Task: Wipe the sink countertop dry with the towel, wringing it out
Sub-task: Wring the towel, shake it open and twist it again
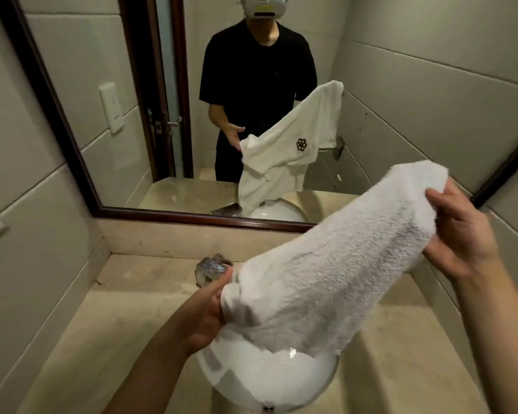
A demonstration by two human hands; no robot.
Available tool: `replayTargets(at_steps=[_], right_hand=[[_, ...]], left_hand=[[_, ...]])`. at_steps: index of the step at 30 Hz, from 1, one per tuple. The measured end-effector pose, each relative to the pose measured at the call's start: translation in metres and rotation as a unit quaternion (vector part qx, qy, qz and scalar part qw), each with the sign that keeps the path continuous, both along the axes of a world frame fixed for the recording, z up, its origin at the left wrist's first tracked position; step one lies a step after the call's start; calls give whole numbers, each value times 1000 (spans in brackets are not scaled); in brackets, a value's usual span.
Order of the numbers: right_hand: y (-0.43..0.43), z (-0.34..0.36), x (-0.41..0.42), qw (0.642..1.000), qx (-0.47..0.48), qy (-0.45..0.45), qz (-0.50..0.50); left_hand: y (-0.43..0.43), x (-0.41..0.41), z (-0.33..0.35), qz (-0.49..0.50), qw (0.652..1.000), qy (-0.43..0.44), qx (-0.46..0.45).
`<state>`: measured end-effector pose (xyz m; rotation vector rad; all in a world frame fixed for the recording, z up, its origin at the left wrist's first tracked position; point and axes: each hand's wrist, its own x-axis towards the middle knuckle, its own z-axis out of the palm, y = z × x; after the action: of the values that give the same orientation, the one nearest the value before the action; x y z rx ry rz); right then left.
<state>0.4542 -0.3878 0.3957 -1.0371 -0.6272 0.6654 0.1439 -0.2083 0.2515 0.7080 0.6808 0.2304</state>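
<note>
- Beige countertop (126, 297) runs wall to wall, the white sink (266, 377) set at its front edge.
- White towel (335, 264) is stretched in the air above the sink, slanting up toward the right wall.
- Right hand (461, 234) pinches the towel's upper end, fingers curled into it.
- Left hand (207, 312) grips the lower end, bunched, just before the faucet (210, 268).

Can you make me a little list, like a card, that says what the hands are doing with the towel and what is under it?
towel: white, stretched slantwise between both hands, in the air
left hand: grips the lower end
right hand: grips the upper end
under the towel: white sink basin
tap: behind the basin, beside the left hand
countertop: beige stone around the basin
mirror: on the wall behind, shows the person and towel
</note>
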Motion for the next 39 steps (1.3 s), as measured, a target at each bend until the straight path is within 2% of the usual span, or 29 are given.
replayTargets(at_steps=[2,4,6,7,8,9,10,12,14,17,19,21,23,25,28,30,32,35,37,39], right_hand=[[0,-3,0,1000,-3,6,21],[-6,-3,4,998,14,53,16],[-20,-9,9,986,61,129,88],[-26,-18,9,970,95,158,158],[-31,-29,7,961,100,155,205],[-37,-46,9,973,27,117,198],[-40,-62,8,980,-95,67,160],[-39,-88,-4,954,-292,-34,63],[-33,-98,-7,943,-328,-48,24],[-30,-77,-1,967,-250,-12,-49],[-36,-63,7,982,-182,15,-50],[-39,-62,9,981,-191,0,-32],[-37,-73,6,966,-249,-65,-20],[-27,-73,1,967,-231,-85,-64],[-21,-60,3,986,-137,-33,-94],[-27,-52,8,993,-99,-19,-60],[-33,-51,14,992,-111,-15,-52],[-35,-54,22,978,-180,-42,-93],[-33,-51,18,989,-121,-18,-87],[-32,-50,12,996,-50,43,-51]], left_hand=[[4,0,14,6,1000,-29,-1],[20,-3,24,80,987,-138,-27],[29,-6,30,110,972,-208,-8],[30,-4,27,97,977,-190,33],[28,0,28,80,984,-135,88],[27,3,28,81,984,-81,133],[25,6,33,84,983,-42,160],[30,9,38,103,975,0,195],[43,9,41,134,967,24,214],[68,1,52,151,945,54,284],[80,-7,62,164,944,18,285],[86,-17,65,161,953,-36,253],[85,-23,54,122,955,-4,272],[83,-22,41,110,946,46,302],[86,-17,43,185,930,68,311],[91,-18,55,224,916,48,330],[94,-18,65,244,916,25,318],[95,-16,71,239,923,20,301],[92,-14,73,250,927,1,279],[89,-14,78,258,936,-70,227]])
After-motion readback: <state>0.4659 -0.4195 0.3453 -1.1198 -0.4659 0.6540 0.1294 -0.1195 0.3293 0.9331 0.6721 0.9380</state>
